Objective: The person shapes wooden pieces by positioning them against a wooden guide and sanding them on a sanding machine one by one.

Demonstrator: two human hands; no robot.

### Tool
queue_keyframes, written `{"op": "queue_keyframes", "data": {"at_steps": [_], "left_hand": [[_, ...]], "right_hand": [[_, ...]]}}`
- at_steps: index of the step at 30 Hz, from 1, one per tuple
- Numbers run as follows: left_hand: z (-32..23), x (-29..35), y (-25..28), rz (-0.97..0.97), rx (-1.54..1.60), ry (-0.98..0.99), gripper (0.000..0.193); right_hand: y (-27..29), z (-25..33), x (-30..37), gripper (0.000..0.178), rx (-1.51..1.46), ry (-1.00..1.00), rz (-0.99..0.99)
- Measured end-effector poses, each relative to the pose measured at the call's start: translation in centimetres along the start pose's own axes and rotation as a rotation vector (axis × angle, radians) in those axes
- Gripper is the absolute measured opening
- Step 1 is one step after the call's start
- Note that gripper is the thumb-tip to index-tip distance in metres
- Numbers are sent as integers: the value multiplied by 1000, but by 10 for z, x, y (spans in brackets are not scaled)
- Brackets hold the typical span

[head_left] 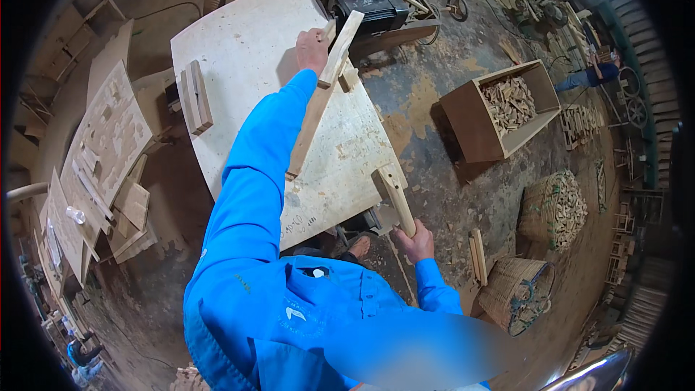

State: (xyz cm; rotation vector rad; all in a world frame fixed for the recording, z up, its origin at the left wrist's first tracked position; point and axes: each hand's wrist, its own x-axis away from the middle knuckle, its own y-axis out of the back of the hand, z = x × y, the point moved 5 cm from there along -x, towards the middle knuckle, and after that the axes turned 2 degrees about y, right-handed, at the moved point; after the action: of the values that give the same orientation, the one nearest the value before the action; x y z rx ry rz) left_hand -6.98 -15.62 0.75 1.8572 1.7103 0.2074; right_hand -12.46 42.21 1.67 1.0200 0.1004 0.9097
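At the far side of the pale worktable [239, 36], my left hand [311, 51] is closed on a short wooden piece [329, 31]. It is beside a slanting wooden strip [340, 51], and much of the piece is hidden by my fingers. A longer wooden bar [308, 134] runs from that strip toward the near part of the table. Off the table's right edge, my right hand [416, 241] grips the near end of a smooth wooden leg-like piece [397, 199]. Its far end, with small holes, lies over the table's corner.
A black motor [373, 11] stands beyond the table. Two wooden strips [195, 98] lie at its left. To the right are a wooden box of offcuts [470, 119] and wicker baskets [507, 297]. Boards [108, 137] stand on the left; another person [597, 72] is far right.
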Motion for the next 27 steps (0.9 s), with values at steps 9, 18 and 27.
{"op": "queue_keyframes", "data": {"at_steps": [9, 18, 27], "left_hand": [[-29, 49, 27, 104, 16, -266, 26], [5, 41, -3, 167, 10, 192, 25], [13, 18, -21, 87, 25, 260, 18]], "right_hand": [[1, -23, 28, 44, 9, -38, 9], [7, -38, 48, 47, -7, -38, 29], [2, -37, 50, 47, 5, -23, 31]]}}
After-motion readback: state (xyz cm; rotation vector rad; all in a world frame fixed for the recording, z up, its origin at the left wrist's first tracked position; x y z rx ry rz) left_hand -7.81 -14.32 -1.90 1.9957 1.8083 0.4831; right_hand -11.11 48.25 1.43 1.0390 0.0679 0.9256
